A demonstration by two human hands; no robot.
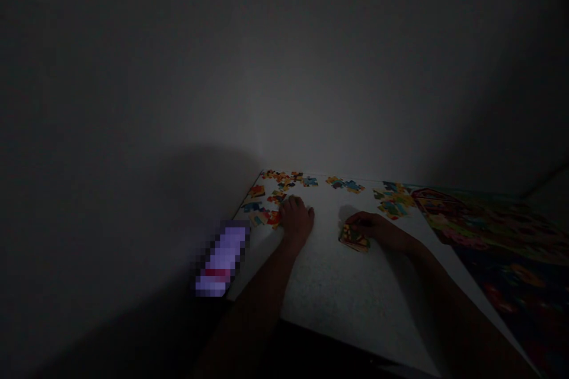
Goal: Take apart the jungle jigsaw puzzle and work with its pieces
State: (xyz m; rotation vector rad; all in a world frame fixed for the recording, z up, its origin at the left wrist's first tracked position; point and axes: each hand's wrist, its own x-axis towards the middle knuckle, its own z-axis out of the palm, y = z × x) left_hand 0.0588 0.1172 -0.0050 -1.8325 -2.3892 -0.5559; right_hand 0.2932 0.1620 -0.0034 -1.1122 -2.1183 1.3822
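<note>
Over the left part of the white table, my left hand rests palm down, fingers forward and thumb apart, at the edge of a group of colourful jigsaw puzzle pieces. Whether anything lies under its fingertips is hidden. My right hand pinches a small joined block of puzzle pieces, mostly green, yellow and red, near the middle of the table. It looks slightly tilted, with a shadow behind it. The scene is dim, so fine detail on the pieces is lost.
Loose puzzle pieces lie along the back edge, with more pieces at the back right. A large colourful picture sheet covers the table's right side. A blurred lit screen is at the left edge. Walls enclose the table's back and left.
</note>
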